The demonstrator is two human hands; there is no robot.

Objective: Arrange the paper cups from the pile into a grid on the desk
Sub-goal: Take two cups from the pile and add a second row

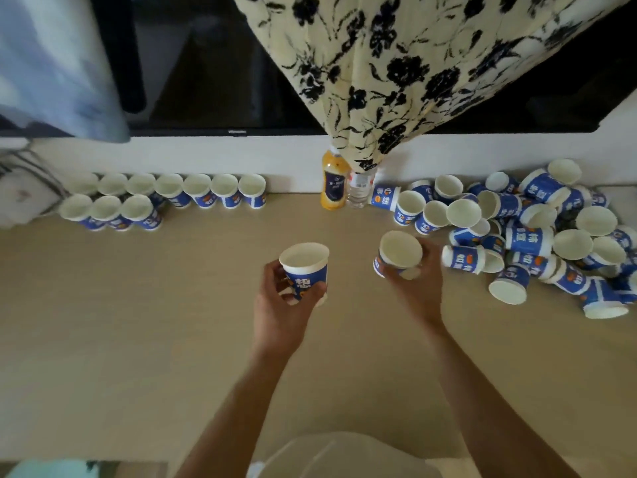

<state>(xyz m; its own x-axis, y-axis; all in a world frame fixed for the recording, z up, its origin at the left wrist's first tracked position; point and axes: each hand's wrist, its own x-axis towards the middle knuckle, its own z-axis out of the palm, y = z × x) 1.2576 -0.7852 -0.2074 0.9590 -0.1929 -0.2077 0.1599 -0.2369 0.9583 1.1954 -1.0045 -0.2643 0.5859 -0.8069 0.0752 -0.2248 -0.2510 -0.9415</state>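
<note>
Beige desk (138, 322) spreads under both hands. The left hand (281, 301) grips an upright cup (305, 270) by its side, and the right hand (418, 288) clasps a tilted cup (400, 253). Just right of them sprawls the pile (537, 236), and two rows of cups (165, 198) stand far left.

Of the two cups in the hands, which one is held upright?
The left cup, gripped by the left hand, is upright; the right cup, in the right hand, is tilted.

Home room: television (220, 63), floral curtain (396, 63), wooden desk (138, 322)
</note>
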